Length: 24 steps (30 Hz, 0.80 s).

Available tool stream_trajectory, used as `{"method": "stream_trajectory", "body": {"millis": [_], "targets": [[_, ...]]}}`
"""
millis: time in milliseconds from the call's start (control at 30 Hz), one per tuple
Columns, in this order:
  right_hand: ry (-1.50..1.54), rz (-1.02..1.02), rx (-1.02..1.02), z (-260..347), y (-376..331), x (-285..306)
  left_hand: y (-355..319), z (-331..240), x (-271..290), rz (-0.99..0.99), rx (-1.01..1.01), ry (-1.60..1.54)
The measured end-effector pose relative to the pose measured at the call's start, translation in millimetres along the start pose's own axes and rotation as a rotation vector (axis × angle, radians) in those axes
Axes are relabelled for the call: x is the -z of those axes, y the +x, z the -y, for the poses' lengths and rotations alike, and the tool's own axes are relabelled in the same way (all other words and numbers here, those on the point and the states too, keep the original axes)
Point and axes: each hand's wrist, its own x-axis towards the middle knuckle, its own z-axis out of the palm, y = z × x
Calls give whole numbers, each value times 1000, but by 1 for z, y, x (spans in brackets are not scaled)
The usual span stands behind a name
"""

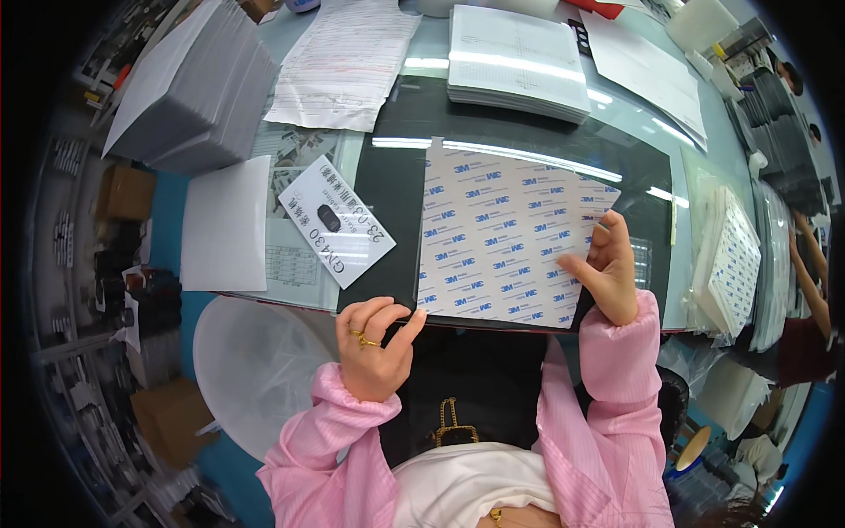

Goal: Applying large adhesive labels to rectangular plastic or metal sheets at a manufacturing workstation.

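Note:
A thin off-white sheet (493,233) with a repeating blue print lies on the black glossy mat, its lower edge along the table's front. My left hand (374,348) is at the front edge, fingers loosely bent and apart; its index fingertip touches the sheet's lower left corner. Over the sheet's right edge is my right hand (612,273), thumb stretched onto the printed face and other fingers curved near the edge, with a gap between them. Neither hand appears to grip anything. Left of the sheet, a white label card (339,220) with black writing and a dark oval lies slanted.
A tall stack of grey-white sheets (207,97) stands far left, with a blank white sheet (224,229) nearer. Printed papers (343,62) and a white stack (518,70) lie behind. Bagged printed sheets (731,260) are at right. A translucent bin (251,378) sits below left.

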Motion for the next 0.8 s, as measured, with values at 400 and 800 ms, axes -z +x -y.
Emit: {"method": "stream_trajectory", "body": {"millis": [400, 800], "targets": [[-128, 1, 1, 4, -2, 1, 1, -5, 0, 22, 12, 2], [-166, -14, 55, 1, -2, 4, 6, -14, 0, 42, 52, 9]]}}
